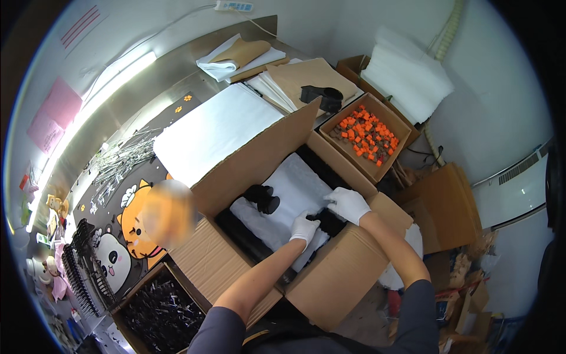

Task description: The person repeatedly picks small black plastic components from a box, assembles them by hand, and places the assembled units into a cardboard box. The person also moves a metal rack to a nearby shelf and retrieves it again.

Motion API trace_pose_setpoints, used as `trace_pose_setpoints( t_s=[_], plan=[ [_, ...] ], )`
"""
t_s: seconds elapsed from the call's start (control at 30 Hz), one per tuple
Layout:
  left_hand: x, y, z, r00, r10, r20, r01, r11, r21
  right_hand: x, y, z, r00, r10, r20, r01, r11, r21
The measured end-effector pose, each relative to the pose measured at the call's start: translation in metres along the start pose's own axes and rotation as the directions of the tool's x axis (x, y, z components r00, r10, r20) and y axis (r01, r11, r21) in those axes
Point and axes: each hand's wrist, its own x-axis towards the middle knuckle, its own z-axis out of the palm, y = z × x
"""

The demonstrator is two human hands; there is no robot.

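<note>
Both my hands wear white gloves and are inside an open cardboard box (330, 295). My left hand (303, 228) has its fingers closed on the left edge of a small black part (331, 225). My right hand (349, 205) bends over the right side of the same part, its fingertips partly hidden. Beneath lies a whitish, translucent wrapping sheet (295, 183). Another black part with a rounded end (262, 198) rests on the sheet, left of my hands. Black pieces (321, 166) show along the box's inner sides.
Behind the box stands a smaller carton (352, 154) of orange and brown pieces. A curved black part (322, 98) lies on brown paper (312, 74). White sheets (218, 133) are at left. A box of small black pieces (162, 312) sits lower left; white foam sheets (407, 76) lean back right.
</note>
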Motion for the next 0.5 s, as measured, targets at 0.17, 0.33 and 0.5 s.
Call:
trace_pose_setpoints(
  t_s=[0.17, 0.33, 0.5],
  plan=[
    [-0.007, 0.007, 0.003, 1.0, 0.006, -0.006, -0.006, 1.0, -0.011, -0.002, 0.012, -0.005, 0.997, 0.014, 0.078, -0.008, 0.997, -0.078],
    [-0.008, 0.01, 0.003, 0.998, 0.037, -0.052, -0.037, 0.999, 0.007, 0.008, 0.005, 0.009, 0.959, -0.277, 0.063, 0.282, 0.908, -0.309],
    [-0.011, 0.02, 0.001, 0.999, -0.053, -0.001, 0.053, 0.999, -0.013, 0.013, 0.006, 0.008, 0.941, -0.32, 0.112, 0.336, 0.841, -0.423]
  ],
)
